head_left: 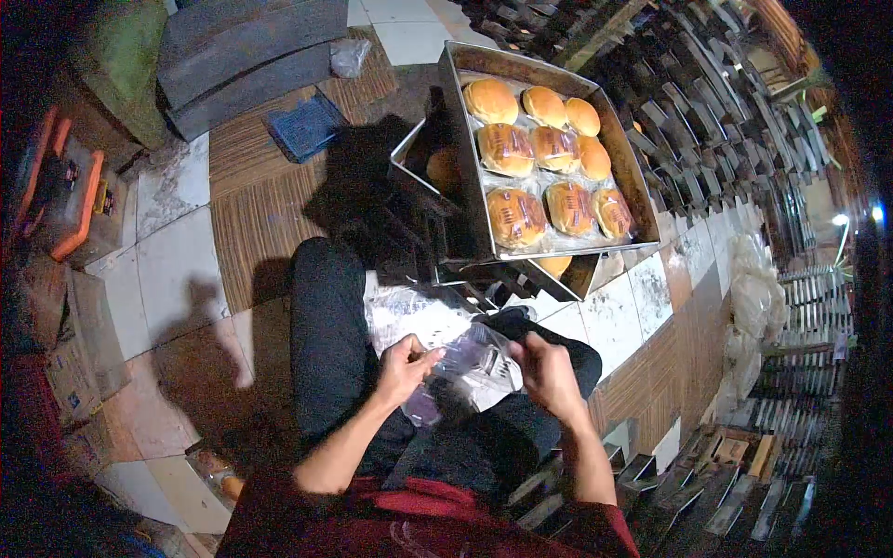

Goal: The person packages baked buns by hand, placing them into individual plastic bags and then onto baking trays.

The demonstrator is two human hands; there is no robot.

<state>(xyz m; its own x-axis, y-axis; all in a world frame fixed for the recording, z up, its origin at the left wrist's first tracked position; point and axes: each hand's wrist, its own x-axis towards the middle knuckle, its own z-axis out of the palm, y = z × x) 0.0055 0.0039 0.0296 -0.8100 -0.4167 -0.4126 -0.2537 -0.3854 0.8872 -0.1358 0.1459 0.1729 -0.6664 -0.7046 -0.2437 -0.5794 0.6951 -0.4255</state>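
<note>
Over the lap, my left hand (406, 371) pinches one side of a clear plastic bag (470, 358) with dark print. The bag's other side is held by my right hand (547, 369), its fingers closed. More clear plastic (409, 312) lies on the lap beneath and beyond the hands. Just past the knees, a metal tray (642, 209) holds several round buns; some, like the printed one (516, 217), are in clear printed wrappers, and others, such as the top left bun (491, 100), look bare. Under it sit more trays with buns, partly hidden.
A blue plastic basket (305, 126) lies on the tiled floor at the upper left. Orange-edged crates (79, 191) stand at the far left. Stacked metal trays (707, 130) fill the right side, with plastic bags (755, 288) beside them. A grey stack (251, 56) stands at the back.
</note>
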